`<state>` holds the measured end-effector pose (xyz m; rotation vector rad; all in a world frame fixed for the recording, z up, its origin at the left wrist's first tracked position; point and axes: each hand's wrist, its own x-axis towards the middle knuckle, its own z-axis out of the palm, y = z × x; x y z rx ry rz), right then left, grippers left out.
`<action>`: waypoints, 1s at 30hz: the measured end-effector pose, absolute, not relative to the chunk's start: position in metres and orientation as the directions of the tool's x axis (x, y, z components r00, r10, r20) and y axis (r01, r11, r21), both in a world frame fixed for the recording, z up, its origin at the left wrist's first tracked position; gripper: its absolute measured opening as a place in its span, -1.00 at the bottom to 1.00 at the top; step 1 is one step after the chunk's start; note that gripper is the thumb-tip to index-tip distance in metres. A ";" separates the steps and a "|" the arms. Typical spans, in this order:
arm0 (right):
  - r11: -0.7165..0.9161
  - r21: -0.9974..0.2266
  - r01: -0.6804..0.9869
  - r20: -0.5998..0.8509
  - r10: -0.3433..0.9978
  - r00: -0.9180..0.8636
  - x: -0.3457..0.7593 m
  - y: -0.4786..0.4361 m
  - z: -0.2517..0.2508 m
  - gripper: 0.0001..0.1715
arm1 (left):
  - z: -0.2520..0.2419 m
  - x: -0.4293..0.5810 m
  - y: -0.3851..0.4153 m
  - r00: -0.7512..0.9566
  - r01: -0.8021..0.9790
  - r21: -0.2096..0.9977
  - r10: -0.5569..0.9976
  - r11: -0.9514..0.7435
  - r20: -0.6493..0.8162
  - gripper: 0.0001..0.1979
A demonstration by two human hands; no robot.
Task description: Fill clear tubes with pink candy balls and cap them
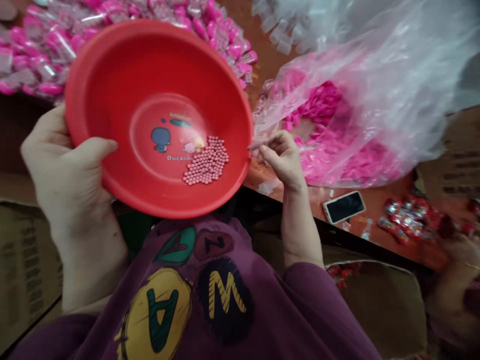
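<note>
My left hand (71, 190) grips the left rim of a red plastic basin (112, 75), with the thumb over the inside edge. The basin is tilted, and a cluster of small pink beads (208, 162) lies at the lower right of its inside, beside printed cartoon figures. At the basin's right rim, my right hand (283, 157) is closed in a pinch on a small clear plastic piece (257, 145). Its exact kind is too blurred to tell.
Behind the basin lies a heap of clear containers with pink caps (48, 50). A clear plastic bag (408, 85) of pink pieces covers the table's right. Near the edge are a phone (344, 206) and red-wrapped items (407, 217). Another person's hand (463, 250) is at far right.
</note>
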<state>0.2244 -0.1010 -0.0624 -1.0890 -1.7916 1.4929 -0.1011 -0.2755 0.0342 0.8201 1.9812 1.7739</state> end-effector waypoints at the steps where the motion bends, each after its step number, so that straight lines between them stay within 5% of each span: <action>1: 0.114 -0.958 0.264 -0.051 0.835 -0.548 0.213 -0.105 -0.063 -0.54 | 0.031 -0.104 -0.272 -0.775 0.212 0.977 0.607 -0.012 0.175 -0.42; 5: 0.278 -0.884 0.376 -0.049 0.745 -0.665 0.170 -0.119 -0.067 -0.50 | 0.024 -0.111 -0.264 -0.715 0.253 0.946 0.620 -0.200 0.322 -0.39; 13: 0.541 -0.638 0.548 -0.134 0.623 -0.771 0.139 -0.134 -0.059 -0.41 | 0.056 -0.089 -0.273 -0.706 0.254 0.967 0.689 0.029 0.165 -0.41; 20: 0.888 -0.373 0.270 -0.243 0.187 -0.952 0.137 -0.122 -0.042 -0.33 | 0.054 -0.094 -0.272 -0.697 0.268 0.962 0.700 0.048 0.159 -0.41; 30: 0.954 -0.250 0.163 -0.274 0.092 -0.957 0.129 -0.123 -0.055 -0.40 | 0.055 -0.088 -0.271 -0.709 0.287 0.958 0.678 0.024 0.195 -0.36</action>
